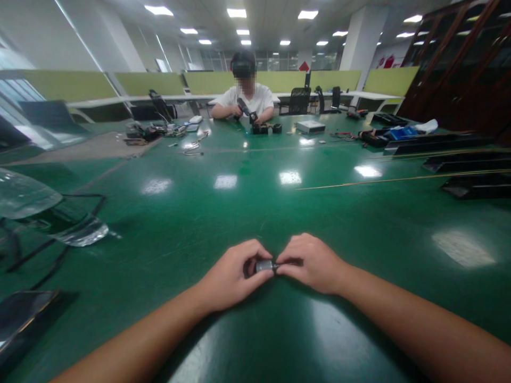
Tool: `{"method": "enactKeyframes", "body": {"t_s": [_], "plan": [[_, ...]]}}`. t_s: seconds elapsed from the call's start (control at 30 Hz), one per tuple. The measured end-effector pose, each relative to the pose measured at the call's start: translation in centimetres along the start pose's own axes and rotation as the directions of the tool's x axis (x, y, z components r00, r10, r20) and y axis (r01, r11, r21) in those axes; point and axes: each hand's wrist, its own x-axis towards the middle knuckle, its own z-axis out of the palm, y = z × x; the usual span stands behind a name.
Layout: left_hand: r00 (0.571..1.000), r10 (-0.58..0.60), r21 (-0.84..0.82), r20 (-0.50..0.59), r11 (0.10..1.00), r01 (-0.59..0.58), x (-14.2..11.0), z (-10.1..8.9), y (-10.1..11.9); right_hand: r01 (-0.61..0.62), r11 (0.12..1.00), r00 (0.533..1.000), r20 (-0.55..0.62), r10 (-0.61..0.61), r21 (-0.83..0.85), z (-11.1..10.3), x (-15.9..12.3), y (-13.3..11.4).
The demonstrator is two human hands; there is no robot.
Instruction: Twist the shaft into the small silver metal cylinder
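Note:
Low in the middle of the view, a small grey metal cylinder (264, 266) with dark ends lies between my two hands, just over the green table (239, 213). It resembles a small motor, but its exact kind is hard to make out. My left hand (238, 272) wraps thumb and fingers around the cylinder's body. From the other side, my right hand (311, 263) pinches a thin dark part at the cylinder's right end. The fingertips of both hands nearly meet there and partly cover that part.
A clear plastic bottle (48, 210) lies at the left, near dark cables (59, 260) and a phone-like slab (26, 314). Across the table a person (245, 98) handles a power tool and black parts. Black trays (475, 183) and thin rods (383, 182) lie at the right.

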Motion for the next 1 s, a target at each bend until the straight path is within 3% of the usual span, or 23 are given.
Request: {"method": "enactKeyframes", "body": {"t_s": [0.3,1.0], "plan": [[0.999,-0.042,0.03,0.008,0.999,0.042,-0.01,0.11,0.35,0.039,0.999,0.999,0.026,-0.038,-0.036,0.0,-0.29,-0.3],[0.999,-0.045,0.052,0.017,0.998,0.044,0.04,-0.08,0.25,-0.04,0.998,0.997,0.066,0.043,-0.048,-0.95,-0.34,-0.21]]}}
